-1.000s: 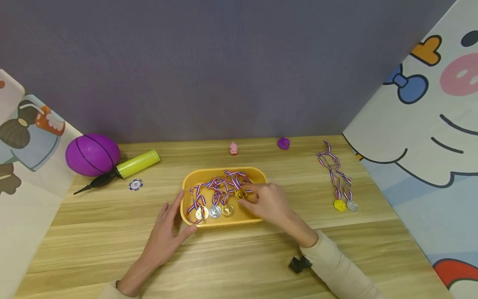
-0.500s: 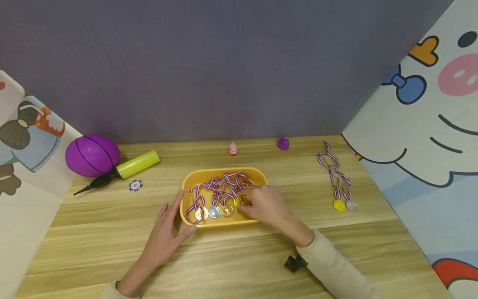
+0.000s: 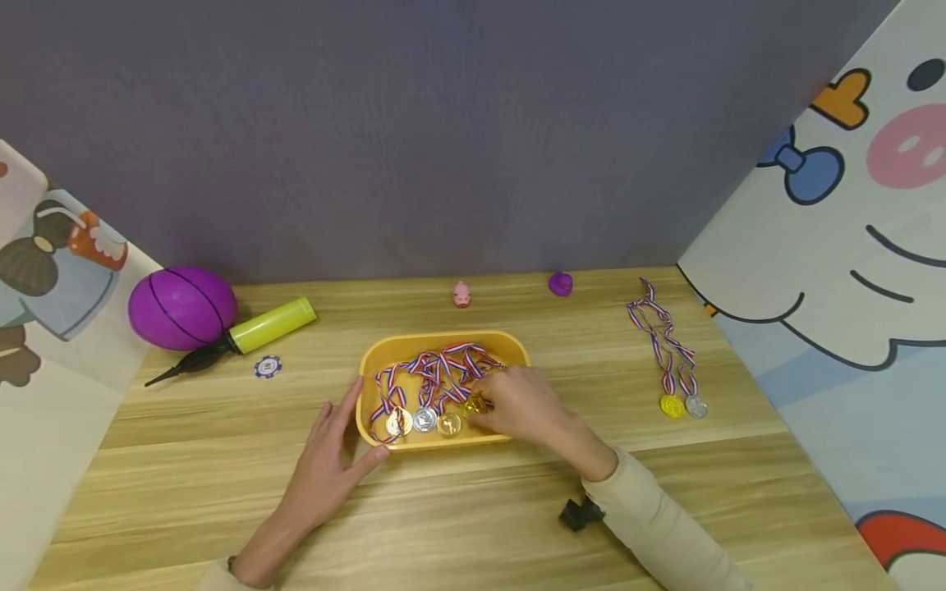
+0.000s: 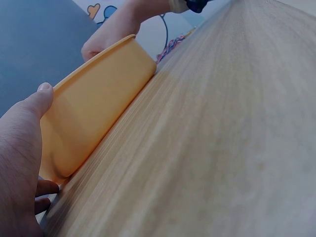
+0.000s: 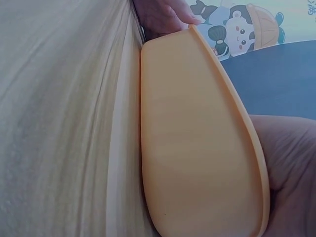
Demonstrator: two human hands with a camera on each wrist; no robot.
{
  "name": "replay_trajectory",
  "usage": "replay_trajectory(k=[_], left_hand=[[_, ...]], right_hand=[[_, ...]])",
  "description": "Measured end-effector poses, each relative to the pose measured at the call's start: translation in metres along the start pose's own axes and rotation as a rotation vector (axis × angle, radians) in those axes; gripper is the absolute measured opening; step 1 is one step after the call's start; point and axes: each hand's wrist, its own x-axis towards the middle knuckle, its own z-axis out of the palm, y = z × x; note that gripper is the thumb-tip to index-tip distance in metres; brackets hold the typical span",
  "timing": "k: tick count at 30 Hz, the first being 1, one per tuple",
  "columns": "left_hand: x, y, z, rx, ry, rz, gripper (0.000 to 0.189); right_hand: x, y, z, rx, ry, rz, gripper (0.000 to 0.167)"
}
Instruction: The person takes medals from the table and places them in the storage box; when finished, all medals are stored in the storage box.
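Observation:
A yellow plastic bin stands on the table, holding several medals on red, white and blue ribbons. My left hand lies at the bin's left end, fingers fairly straight along the outside and the thumb at the front rim. Over the bin's right half, my right hand pinches a gold medal low inside the bin. To the left of that medal lie a bronze-gold medal, a silver medal and a pale gold medal. The bin wall hides the right fingertips in the right wrist view.
Right of the bin lie another gold medal and silver medal with ribbons. A purple ball, a yellow-green hand pump and a poker chip are at left. A pink pig toy and purple toy sit at the back.
My right hand has lowered the gold medal towards the bin floor and slightly left, beside the bronze-gold one. The left hand has stayed at the bin's left end.

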Motion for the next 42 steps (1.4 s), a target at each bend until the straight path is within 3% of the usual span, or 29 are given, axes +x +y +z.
replay_trajectory(k=[7, 18, 24, 32, 42], left_hand=[[-0.001, 0.0, 0.0, 0.002, 0.004, 0.01, 0.103], [-0.001, 0.0, 0.0, -0.001, 0.004, 0.009, 0.103], [-0.001, 0.001, -0.001, -0.003, 0.005, 0.015, 0.103], [0.0, 0.002, -0.001, -0.008, 0.001, 0.013, 0.102], [0.0, 0.001, -0.001, -0.015, 0.003, 0.023, 0.103]], right_hand=[[0.0, -0.001, -0.001, 0.006, -0.013, -0.003, 0.024], [-0.008, 0.002, -0.007, 0.051, 0.092, -0.002, 0.027], [-0.017, 0.005, -0.006, 0.115, 0.212, -0.034, 0.027], [-0.028, 0.016, 0.004, 0.267, 0.424, 0.002, 0.021], [-0.042, 0.028, 0.005, 0.271, 0.528, -0.002, 0.018]])
